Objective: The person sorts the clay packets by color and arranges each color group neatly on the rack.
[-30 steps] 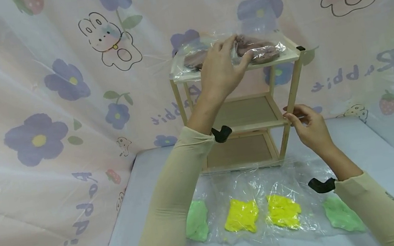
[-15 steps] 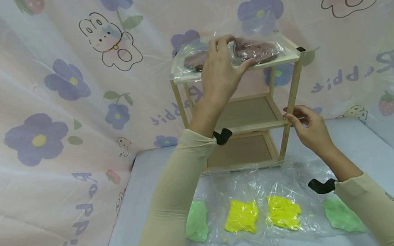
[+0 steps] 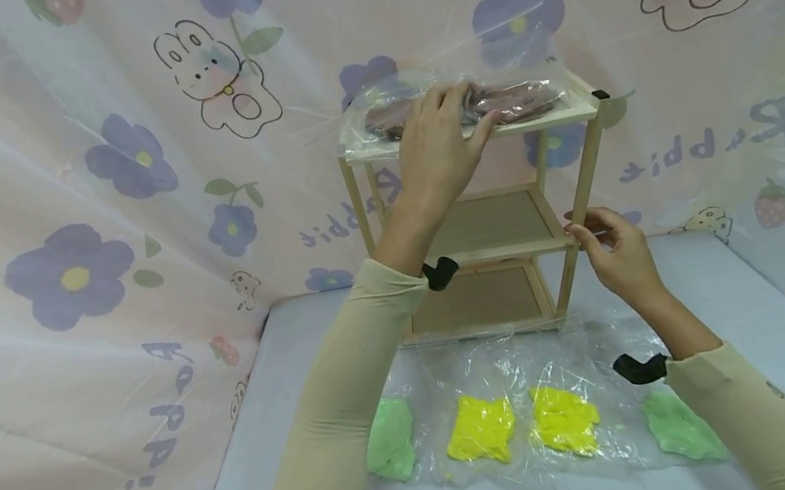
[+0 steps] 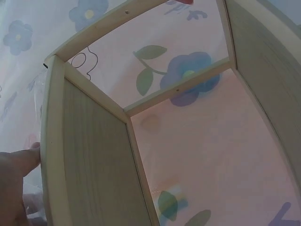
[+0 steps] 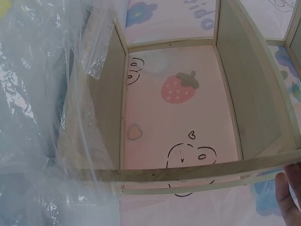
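A small wooden three-tier shelf [image 3: 495, 251] stands at the back of the table. On its top board lies a clear plastic bag [image 3: 358, 137] holding brown, soft-looking lumps [image 3: 523, 99]. My left hand [image 3: 437, 142] rests over the middle of this bag, fingers laid on it and thumb towards the front edge. In the left wrist view, the thumb [image 4: 29, 159] meets the top board's edge. My right hand [image 3: 615, 251] grips the right front post [image 3: 583, 185] at the middle tier, thumb in front. Only its fingertips [image 5: 283, 193] show in the right wrist view.
Before the shelf, clear plastic bags [image 3: 514, 362] lie on the white table [image 3: 286, 344] with flattened yellow pieces [image 3: 482, 429] and green pieces [image 3: 682, 426]. A printed rabbit-and-flower curtain [image 3: 330, 229] hangs close behind and around.
My left fingers have come down from a raised, bent pose onto the bag, and the right brown lump looks flatter. The right hand keeps its place on the post.
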Available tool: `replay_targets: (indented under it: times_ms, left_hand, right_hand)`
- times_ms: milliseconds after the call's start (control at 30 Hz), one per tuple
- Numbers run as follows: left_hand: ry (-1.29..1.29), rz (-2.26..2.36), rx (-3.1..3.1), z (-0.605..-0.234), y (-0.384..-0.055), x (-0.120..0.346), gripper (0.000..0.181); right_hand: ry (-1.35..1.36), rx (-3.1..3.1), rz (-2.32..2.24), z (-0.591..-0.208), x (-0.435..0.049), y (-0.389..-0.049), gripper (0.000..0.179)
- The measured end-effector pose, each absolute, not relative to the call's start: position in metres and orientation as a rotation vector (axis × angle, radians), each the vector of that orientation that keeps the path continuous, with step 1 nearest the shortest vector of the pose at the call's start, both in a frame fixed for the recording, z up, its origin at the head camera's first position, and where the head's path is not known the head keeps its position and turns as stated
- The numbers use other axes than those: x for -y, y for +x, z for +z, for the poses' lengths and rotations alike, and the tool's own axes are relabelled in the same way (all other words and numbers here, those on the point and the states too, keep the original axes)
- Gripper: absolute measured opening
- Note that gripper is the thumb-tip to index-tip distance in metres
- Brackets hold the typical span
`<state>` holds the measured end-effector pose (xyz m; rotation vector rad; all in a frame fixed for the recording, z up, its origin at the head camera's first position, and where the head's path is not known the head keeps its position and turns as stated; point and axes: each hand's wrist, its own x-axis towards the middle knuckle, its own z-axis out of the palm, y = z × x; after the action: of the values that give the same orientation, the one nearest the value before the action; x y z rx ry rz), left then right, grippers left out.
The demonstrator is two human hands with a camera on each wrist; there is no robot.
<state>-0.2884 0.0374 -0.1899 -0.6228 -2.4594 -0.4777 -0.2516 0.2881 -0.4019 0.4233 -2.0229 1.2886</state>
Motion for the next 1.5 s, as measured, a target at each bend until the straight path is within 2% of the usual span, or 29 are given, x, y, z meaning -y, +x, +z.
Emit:
replay_targets:
  times_ms: [467,933,1133,1500]
  left_hand:
    - [-0.978,-0.838,2.145,-0.209,-0.274,-0.011,0.051]
    - [-1.079,-0.942,1.965,-0.25,-0.238,0.018,0.043]
    - [-1.103,-1.002,2.005,-0.277,-0.226,0.034,0.042]
    - [-1.03,-1.08,2.27,-0.352,-0.214,0.058,0.044]
  right_hand:
    - [0.422,2.044,1.288,-0.402,-0.286,-0.249,0.023]
    - [0.433,2.033,1.302,-0.404,-0.288,-0.252,0.023]
    - [0.445,2.036,1.296,-0.403,-0.29,-0.254,0.023]
    - [0.477,2.069,1.293,-0.402,-0.292,-0.252,0.024]
